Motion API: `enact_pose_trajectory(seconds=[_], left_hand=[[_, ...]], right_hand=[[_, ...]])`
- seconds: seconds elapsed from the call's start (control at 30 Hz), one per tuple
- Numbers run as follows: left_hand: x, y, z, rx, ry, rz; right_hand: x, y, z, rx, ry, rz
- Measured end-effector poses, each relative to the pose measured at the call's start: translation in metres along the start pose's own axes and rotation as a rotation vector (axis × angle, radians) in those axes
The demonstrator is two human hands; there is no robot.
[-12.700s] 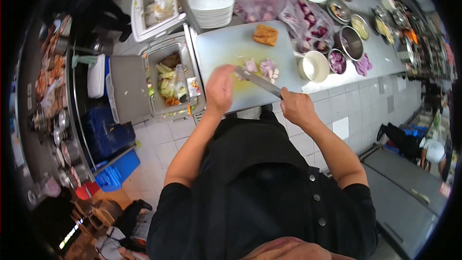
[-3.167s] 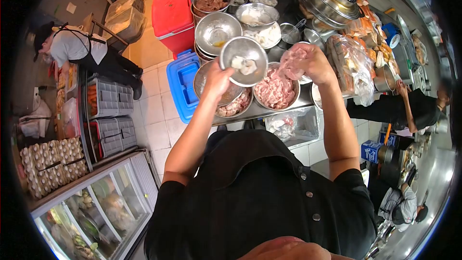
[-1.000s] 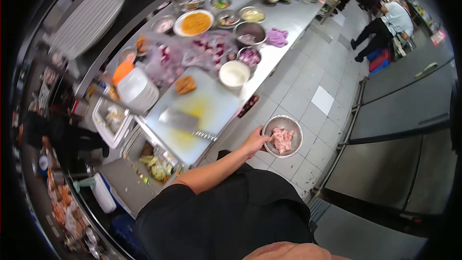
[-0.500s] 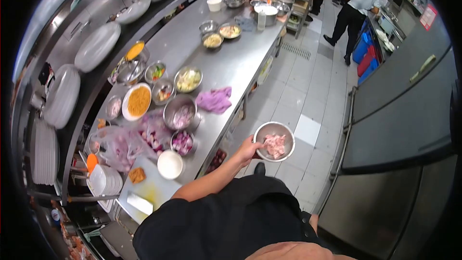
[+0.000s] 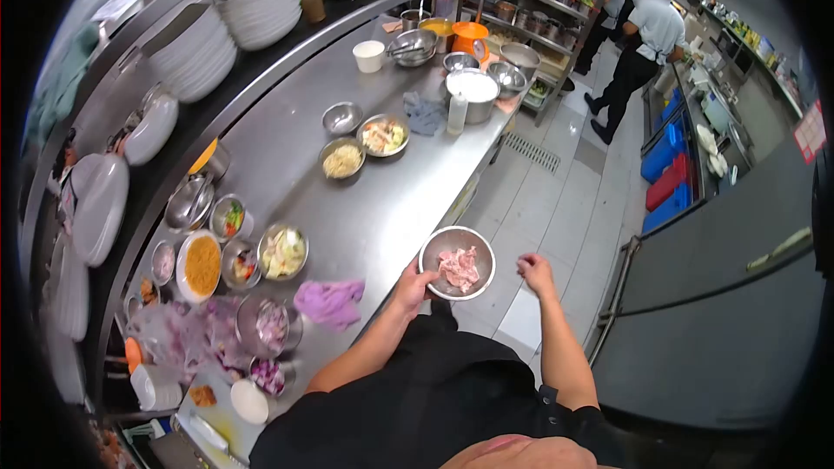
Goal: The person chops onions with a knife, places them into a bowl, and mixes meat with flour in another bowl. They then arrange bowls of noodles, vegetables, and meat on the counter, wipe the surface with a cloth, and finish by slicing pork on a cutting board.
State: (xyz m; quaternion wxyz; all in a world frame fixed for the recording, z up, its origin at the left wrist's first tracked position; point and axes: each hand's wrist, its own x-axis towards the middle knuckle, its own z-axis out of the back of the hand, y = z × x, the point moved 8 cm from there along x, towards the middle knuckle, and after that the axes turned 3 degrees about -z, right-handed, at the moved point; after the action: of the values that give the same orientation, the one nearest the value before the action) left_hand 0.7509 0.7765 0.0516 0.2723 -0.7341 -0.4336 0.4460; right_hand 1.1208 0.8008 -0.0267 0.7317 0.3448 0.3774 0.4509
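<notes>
My left hand (image 5: 413, 285) grips the rim of a steel bowl (image 5: 426, 252), its thumb over the edge. Pieces of raw pink meat (image 5: 459, 268) lie inside, and the bowl is held above the floor just off the table's edge. To the right of the bowl, apart from it, my right hand (image 5: 535, 274) is in the air with its fingers curled in and no object visible in them. A purple cloth (image 5: 330, 303) lies on the steel table (image 5: 365, 208), left of my left hand.
Bowls of chopped food, including cut vegetables (image 5: 283, 252) and noodles (image 5: 342, 160), stand along the table. A cutting board (image 5: 228, 408) bears a knife (image 5: 208, 432). Metal refrigerator doors (image 5: 695, 321) line the right. A person (image 5: 647, 30) stands farther down the tiled aisle.
My view has shifted farther along the table. My left hand still holds the bowl, now closer to the table edge in view. My right hand has come into sight.
</notes>
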Motion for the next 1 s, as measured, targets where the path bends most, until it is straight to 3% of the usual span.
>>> enact_pose_trajectory(seconds=[0.17, 0.27, 0.43, 0.5, 0.57, 0.7, 0.8, 0.93, 1.0], left_hand=[[0.114, -0.056, -0.049, -0.031, -0.029, -0.032], [0.167, -0.085, -0.069, -0.045, -0.059, -0.041], [0.231, -0.131, -0.093, -0.055, -0.122, -0.129], [0.25, -0.136, -0.097, -0.082, -0.174, -0.137], [0.269, -0.139, -0.101, -0.076, -0.236, -0.167], [0.294, -0.142, -0.123, -0.105, -0.41, -0.215], [0.315, -0.146, -0.149, -0.144, -0.484, -0.214], [0.355, -0.155, -0.185, -0.202, -0.539, -0.226], [0.374, -0.158, -0.196, -0.208, -0.573, -0.217]], right_hand=[[0.116, 0.048, 0.012, -0.137, 0.123, -0.014], [0.208, 0.098, 0.031, -0.225, 0.092, 0.136], [0.337, 0.282, 0.02, -0.402, 0.048, 0.453], [0.403, 0.324, -0.005, -0.457, 0.083, 0.5], [0.465, 0.358, -0.04, -0.706, 0.118, 0.631], [0.568, 0.372, -0.096, -0.808, 0.267, 0.767], [0.598, 0.359, -0.132, -1.13, 0.451, 0.935], [0.629, 0.345, -0.166, -1.074, 0.633, 1.048], [0.636, 0.356, -0.165, -0.758, 0.745, 0.977]])
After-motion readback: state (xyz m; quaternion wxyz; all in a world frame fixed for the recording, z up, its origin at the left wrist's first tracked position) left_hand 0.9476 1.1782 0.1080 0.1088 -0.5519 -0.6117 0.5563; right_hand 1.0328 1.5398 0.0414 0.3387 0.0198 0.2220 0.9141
